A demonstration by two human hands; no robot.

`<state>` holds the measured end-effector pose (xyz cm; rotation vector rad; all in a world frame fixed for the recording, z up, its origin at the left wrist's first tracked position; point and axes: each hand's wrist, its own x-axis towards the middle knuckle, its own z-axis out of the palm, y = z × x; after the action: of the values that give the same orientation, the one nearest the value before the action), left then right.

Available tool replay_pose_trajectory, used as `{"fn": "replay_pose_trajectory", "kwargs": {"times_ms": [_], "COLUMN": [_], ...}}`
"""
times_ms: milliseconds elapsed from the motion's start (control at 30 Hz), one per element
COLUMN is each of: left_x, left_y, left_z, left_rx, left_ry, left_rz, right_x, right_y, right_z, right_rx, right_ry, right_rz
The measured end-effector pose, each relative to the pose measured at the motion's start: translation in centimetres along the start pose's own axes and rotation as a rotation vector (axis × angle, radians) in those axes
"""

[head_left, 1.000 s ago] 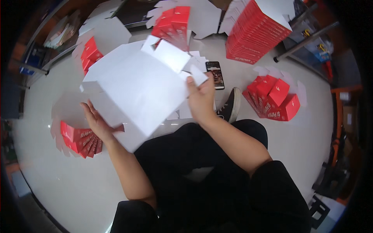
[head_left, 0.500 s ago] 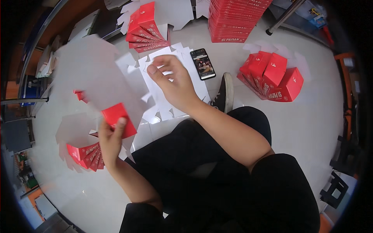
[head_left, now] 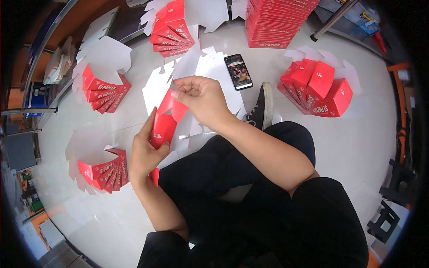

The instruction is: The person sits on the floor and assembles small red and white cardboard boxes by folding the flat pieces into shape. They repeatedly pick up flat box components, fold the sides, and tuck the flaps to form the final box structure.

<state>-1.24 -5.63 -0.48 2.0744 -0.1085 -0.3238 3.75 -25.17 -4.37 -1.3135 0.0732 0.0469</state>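
Observation:
Between my hands is a partly folded red cardboard box with white inner sides (head_left: 162, 129), held up over my lap. My left hand (head_left: 145, 154) grips its near side, thumb across the red face. My right hand (head_left: 206, 102) pinches a raised flap at the far end between thumb and fingers. Under the box lie flat white box blanks (head_left: 210, 96) with notched edges, white side up, on the floor. Part of the held box's far side is hidden behind my fingers.
Nested open red boxes stand at lower left (head_left: 103, 173), upper left (head_left: 105, 94), top (head_left: 172, 33) and right (head_left: 313, 85). A tall stack of red boxes (head_left: 277, 22) stands at the back. A phone (head_left: 238, 72) lies beside the blanks, near my shoe (head_left: 264, 106).
The box in my left hand has swung from the left in toward my right hand, which has closed on its flap. The upper-left nested boxes, covered before, now show.

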Motion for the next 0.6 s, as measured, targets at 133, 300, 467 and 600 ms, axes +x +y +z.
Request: {"fn": "replay_pose_trajectory", "kwargs": {"times_ms": [133, 300, 467, 600], "left_x": [0.1, 0.2, 1.1, 1.5], "left_y": [0.3, -0.1, -0.7, -1.0], "left_z": [0.2, 0.4, 2.3, 3.2], "left_rx": [-0.109, -0.133, -0.151, -0.228], "left_ry": [0.162, 0.28, 0.395, 0.439], "left_rz": [0.093, 0.176, 0.309, 0.336], "right_x": [-0.1, -1.4, -1.9, -2.4], "right_y": [0.1, 0.7, 1.9, 2.1], "right_z": [0.1, 1.1, 2.0, 2.2], "right_rx": [-0.136, -0.287, -0.082, -0.158], "right_ry": [-0.075, -0.104, -0.008, -0.036], "right_rz": [-0.073, -0.289, -0.276, -0.34]}}
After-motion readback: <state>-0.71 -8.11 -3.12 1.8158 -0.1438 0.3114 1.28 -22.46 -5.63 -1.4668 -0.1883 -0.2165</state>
